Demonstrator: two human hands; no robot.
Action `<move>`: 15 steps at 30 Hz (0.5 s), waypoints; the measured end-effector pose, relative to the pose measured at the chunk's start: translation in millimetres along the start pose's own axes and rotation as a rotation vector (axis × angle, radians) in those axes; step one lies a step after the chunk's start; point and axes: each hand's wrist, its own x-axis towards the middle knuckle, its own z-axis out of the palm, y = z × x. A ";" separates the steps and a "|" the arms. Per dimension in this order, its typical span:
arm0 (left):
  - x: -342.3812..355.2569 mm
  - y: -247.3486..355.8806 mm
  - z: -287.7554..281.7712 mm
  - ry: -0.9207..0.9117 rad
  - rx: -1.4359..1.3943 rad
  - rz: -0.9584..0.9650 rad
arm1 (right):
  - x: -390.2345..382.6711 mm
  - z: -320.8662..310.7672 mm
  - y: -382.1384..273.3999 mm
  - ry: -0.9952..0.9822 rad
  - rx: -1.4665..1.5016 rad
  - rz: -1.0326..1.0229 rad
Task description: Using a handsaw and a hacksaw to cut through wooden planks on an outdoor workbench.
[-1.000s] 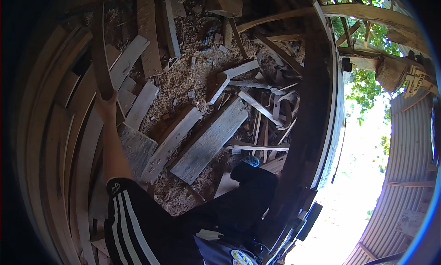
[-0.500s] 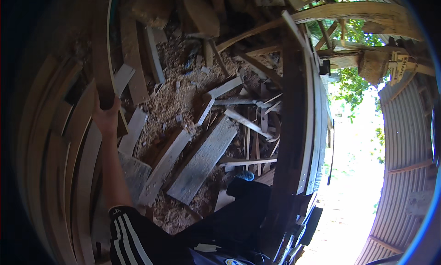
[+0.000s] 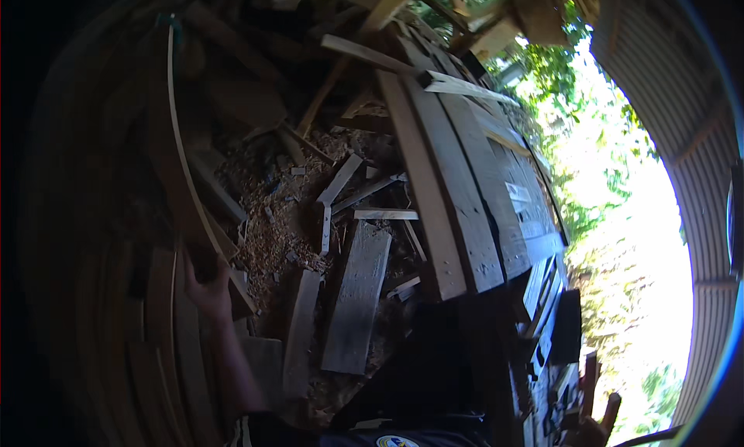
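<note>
My left hand [image 3: 208, 284] grips a long, narrow wooden board [image 3: 167, 152] near its lower end. The board runs up the left side to the top, with a pale edge along its right. Beside and below the hand lie stacked long boards [image 3: 159, 354] in deep shadow. Right of it, loose offcuts [image 3: 356, 292] lie on wood shavings [image 3: 271, 214]. My leg in dark clothing [image 3: 403, 369] shows at the bottom. I do not see my right hand.
A raised platform of weathered planks [image 3: 477, 222] stands right of centre, with a pale batten [image 3: 372, 58] across its far end. Jumbled timber [image 3: 248, 98] fills the back. Further right are a bright opening with foliage [image 3: 589, 199] and a corrugated metal sheet [image 3: 705, 230].
The view has turned and darkened, bringing the plank platform's top into view. The board in my left hand has shifted with the hand, which appears lower and slightly further right.
</note>
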 end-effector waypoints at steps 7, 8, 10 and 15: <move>4.0 111.7 27.1 -0.076 -0.042 0.023 | 18.9 51.2 42.2 -0.091 0.158 0.125; 5.2 138.2 50.5 -0.148 -0.133 -0.055 | 19.8 53.7 46.5 -0.092 0.165 0.141; 21.8 191.3 60.6 -0.245 -0.096 -0.006 | 36.0 74.5 40.7 0.089 0.244 0.011; 28.3 323.9 61.3 -0.248 0.231 0.062 | 82.5 110.2 51.4 0.128 0.380 -0.120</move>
